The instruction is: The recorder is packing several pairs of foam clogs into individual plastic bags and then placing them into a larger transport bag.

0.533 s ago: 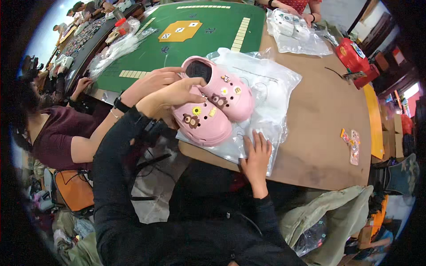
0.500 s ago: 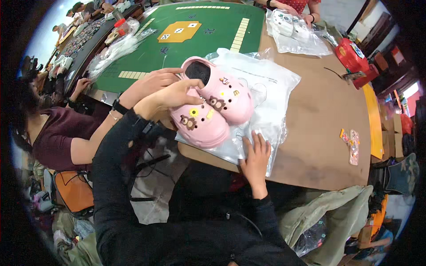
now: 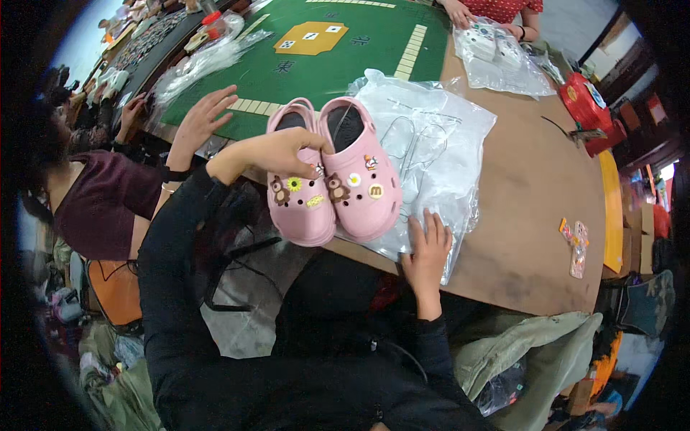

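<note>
Remotely, I see smooth, matt foam-plastic clogs (image 3: 366, 201) at my left fingers (image 3: 309, 138), a glossy, wrinkled plastic bag (image 3: 445, 158) under my right fingers (image 3: 430, 230), and smooth, matt tabletop (image 3: 525, 208) right of them.

Soft, fairly even light falls on the brown surface (image 3: 532, 187), glints off the plastic bag (image 3: 449, 161), and fades toward the bent, blurry, black-cornered fisheye rim.

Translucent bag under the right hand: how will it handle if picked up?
Probably floppy: the translucent bag is wrinkled, with crumpled edges. Likely light, as it looks thin and lies nearly flat. Its sheen suggests it may slide if pushed.
</note>
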`<state>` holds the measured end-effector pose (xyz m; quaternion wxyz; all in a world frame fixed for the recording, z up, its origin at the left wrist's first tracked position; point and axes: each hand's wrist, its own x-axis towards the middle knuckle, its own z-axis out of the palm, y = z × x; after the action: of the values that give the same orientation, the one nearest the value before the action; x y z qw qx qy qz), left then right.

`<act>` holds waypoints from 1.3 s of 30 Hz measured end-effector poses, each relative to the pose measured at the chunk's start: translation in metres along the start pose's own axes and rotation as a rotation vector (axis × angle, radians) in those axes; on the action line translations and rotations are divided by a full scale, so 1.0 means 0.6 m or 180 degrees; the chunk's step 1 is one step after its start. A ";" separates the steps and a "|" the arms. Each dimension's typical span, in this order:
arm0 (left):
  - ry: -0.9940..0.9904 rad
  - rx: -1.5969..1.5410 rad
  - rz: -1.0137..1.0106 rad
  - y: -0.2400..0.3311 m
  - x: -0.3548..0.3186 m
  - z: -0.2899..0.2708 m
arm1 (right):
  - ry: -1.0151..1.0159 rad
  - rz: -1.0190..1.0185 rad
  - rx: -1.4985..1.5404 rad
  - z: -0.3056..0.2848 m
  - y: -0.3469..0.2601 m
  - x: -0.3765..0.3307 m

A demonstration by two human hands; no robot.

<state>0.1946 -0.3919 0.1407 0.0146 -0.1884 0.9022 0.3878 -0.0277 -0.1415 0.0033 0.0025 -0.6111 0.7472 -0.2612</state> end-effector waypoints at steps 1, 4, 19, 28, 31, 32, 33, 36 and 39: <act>-0.0142 -0.0050 0.0060 0.000 0.002 -0.006 | 0.0060 -0.0040 -0.0002 0.002 0.001 -0.001; -0.0054 -0.0293 -0.0028 -0.014 0.002 -0.003 | -0.0129 -0.0042 -0.0094 0.002 -0.002 -0.001; 0.0121 -0.0432 -0.0465 -0.017 0.022 0.017 | -0.0026 -0.0039 -0.0090 0.006 0.001 0.002; 0.1684 -0.1191 -0.0796 -0.026 -0.022 0.082 | -0.0148 -0.0037 -0.0009 -0.001 -0.001 -0.001; 0.2024 -0.3819 -0.0615 0.046 -0.034 0.093 | -0.0071 -0.0023 -0.0095 0.003 0.016 -0.014; 0.2001 -0.4782 -0.0242 0.075 -0.038 0.093 | -0.0042 -0.0025 -0.0031 0.000 0.014 -0.017; 0.1697 -0.5030 -0.0350 0.081 -0.043 0.088 | -0.0061 -0.0006 -0.0001 -0.008 0.012 -0.020; 0.2037 -0.4989 0.0179 0.086 -0.024 0.100 | -0.0032 -0.0032 0.0018 0.002 0.013 -0.019; 0.2458 -0.5528 0.0092 0.079 0.008 0.092 | 0.0050 -0.0072 -0.0015 0.004 0.008 -0.015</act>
<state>0.1672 -0.3247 0.1341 -0.4346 -0.2374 0.2434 0.8340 -0.0288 -0.1338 -0.0036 -0.0077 -0.6175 0.7409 -0.2642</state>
